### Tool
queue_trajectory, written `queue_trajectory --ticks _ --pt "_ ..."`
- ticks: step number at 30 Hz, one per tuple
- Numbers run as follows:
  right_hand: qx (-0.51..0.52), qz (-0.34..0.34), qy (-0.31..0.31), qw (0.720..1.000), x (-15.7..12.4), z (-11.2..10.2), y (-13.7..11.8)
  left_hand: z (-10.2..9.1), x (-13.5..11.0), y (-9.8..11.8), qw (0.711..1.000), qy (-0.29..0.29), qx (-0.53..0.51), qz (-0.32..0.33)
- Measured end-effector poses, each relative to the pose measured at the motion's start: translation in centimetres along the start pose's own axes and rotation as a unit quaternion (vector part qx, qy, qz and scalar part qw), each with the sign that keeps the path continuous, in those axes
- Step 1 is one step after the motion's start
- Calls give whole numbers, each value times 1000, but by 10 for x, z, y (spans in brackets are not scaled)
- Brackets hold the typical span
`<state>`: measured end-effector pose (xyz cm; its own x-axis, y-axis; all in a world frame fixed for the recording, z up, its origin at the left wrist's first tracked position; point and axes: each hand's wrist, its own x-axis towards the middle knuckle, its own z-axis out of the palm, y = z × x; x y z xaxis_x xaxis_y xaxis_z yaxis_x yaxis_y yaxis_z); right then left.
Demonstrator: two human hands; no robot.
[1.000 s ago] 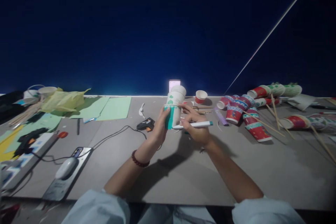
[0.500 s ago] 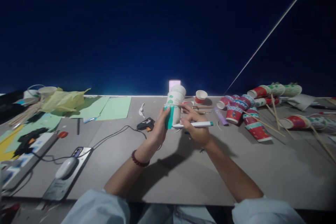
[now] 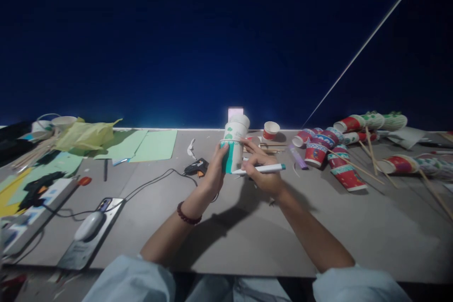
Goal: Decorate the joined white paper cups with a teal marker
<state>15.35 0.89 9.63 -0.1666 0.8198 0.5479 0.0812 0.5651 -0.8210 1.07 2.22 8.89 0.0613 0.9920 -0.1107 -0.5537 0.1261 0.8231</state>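
Fingers of the L hand (image 3: 214, 170) are clamped round the cup stack (image 3: 236, 153), tilted up over the table (image 3: 354, 219) btwn both hands; R hand (image 3: 264, 174) fingers pinch a marker (image 3: 269, 168), its tip by the lower end of the teal band (image 3: 230, 158), can't tell if touching. For even colour, prob. best: roll the stack w/ L hand, marker low-angled, short overlapping strokes, L fingers off any wet ink. Glue gun (image 3: 196, 168) lies just L of that hand, so v. little elbow room there. Red cup (image 3: 271, 132) stands beyond R hand; patterned cups (image 3: 316, 152) lie farther R. Near table edge is well apart from both hands; most open room = bare tabletop by R forearm (image 3: 311, 231).
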Motion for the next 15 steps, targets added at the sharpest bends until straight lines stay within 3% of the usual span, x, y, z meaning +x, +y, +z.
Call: queue_trajectory --ticks 3,10,15 --pt "6 -2 -8 1000 0 0 -2 0 0 1 1000 -2 -2 3" --pt "33 3 45 998 0 2 5 2 -2 1 1000 -3 -13 -9" --pt "4 1 15 1000 0 0 3 1 -1 1 999 1 -32 -13"
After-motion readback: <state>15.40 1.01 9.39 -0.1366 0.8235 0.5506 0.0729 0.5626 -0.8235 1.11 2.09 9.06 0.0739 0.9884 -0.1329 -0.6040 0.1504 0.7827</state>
